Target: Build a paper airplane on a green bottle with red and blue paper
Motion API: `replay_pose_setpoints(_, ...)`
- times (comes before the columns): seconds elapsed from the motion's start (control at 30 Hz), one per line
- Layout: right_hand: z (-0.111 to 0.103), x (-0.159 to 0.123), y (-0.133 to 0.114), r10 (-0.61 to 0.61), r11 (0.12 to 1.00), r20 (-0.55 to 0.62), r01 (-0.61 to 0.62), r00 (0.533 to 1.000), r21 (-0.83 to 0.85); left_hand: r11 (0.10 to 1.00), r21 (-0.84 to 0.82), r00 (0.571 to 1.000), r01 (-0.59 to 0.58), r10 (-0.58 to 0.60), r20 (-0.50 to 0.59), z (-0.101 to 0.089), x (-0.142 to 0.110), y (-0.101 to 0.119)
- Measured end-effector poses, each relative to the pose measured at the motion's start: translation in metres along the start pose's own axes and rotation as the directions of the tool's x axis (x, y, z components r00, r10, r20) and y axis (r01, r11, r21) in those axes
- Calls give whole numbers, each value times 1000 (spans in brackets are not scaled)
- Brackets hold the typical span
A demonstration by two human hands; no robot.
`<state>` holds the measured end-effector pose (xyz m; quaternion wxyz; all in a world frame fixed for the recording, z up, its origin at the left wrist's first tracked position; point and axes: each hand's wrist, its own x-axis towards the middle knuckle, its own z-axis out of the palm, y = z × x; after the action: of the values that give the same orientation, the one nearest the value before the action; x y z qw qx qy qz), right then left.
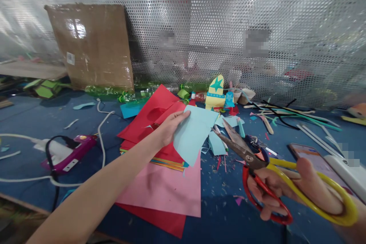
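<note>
L fingers [184, 115] pinch lt-blue paper [194, 131]; R fingers [270, 179] curled thru scissors [255, 161]; green btl [104, 91] at back, contents unclear.

A craft workshop, by its scrap-strewn blue worktop [223, 217], scissors [251, 160], stacked coloured paper [166, 185] and perforated metal partition [217, 15].
</note>
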<state>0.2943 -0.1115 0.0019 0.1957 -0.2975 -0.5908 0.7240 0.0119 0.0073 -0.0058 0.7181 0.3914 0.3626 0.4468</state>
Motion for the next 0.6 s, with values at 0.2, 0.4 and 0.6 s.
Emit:
replay_pose_setpoints(0.2,-5,0,-2,51,999,-19,-51,998,6,999,33,999,-21,20,45,1,-1,2)
replay_pose_setpoints(0.4,-5,1,-1,35,998,-18,-34,999,48,993,114,996,-38,29,80,-1,-3,2)
replay_pose_setpoints(0.6,-1,1,-4,19,999,0,-19,1000,49,983,178,981,-34,-1,196,-6,-2,1)
